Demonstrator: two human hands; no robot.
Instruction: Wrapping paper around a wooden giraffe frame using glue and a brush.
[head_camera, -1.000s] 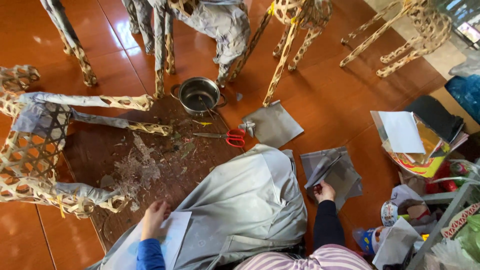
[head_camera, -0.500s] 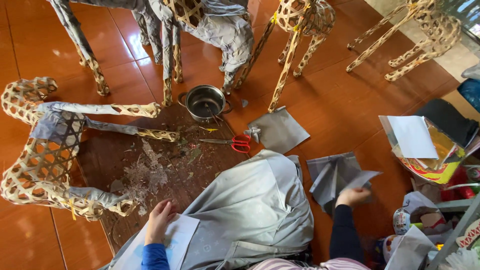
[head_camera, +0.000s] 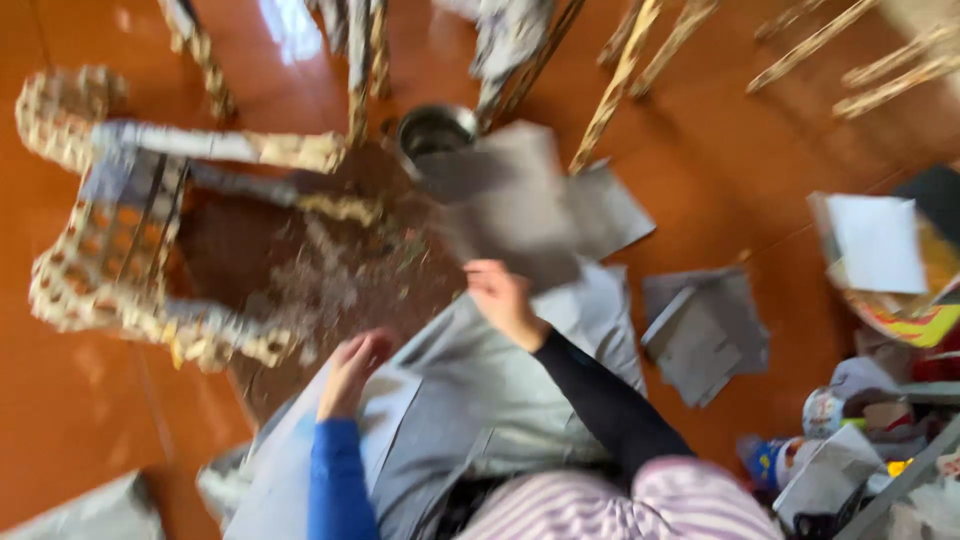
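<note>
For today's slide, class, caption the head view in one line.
Right hand lifts a grey paper sheet; left hand rests on the grey covered form.

Glossy orange-brown floor (head_camera: 760, 130) catching bright light at the top, with woven lattice frames (head_camera: 110, 260) standing about

Pot (head_camera: 432, 130) behind mat (head_camera: 300, 270); woven frame (head_camera: 110, 250) left; paper stack (head_camera: 705, 330) right.

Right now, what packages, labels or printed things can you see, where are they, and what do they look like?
Flat printed box: right edge on the floor, yellow and red, white sheet lying on it.
Small printed packs: bottom right in the clutter, blue and white, too blurred to tell more.
No signs or screens.
</note>
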